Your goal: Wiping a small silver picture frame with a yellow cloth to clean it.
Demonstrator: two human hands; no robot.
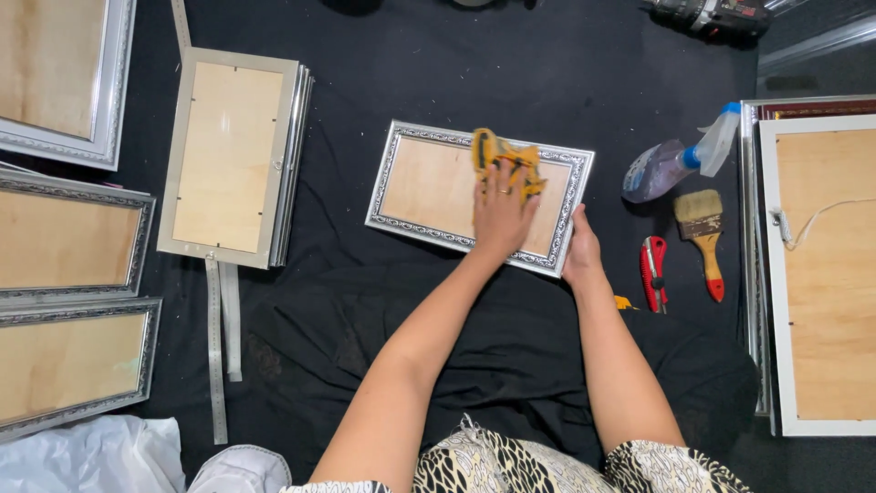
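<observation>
A silver ornate picture frame (pixel 429 187) with a wooden-looking panel lies on the black cloth in the middle. My left hand (pixel 500 212) presses a yellow cloth (pixel 507 164) flat onto the frame's panel near its right end. There is a ring on one finger. My right hand (pixel 580 248) grips the frame's lower right corner, thumb on the rim.
A spray bottle (pixel 671 164), a paintbrush (pixel 703 236) and a red utility knife (pixel 653 272) lie to the right. Stacked frames (pixel 233 155) sit at left, more frames (pixel 68 237) at the far left, large frames (pixel 817 274) at right. Metal rulers (pixel 219 347) lie lower left.
</observation>
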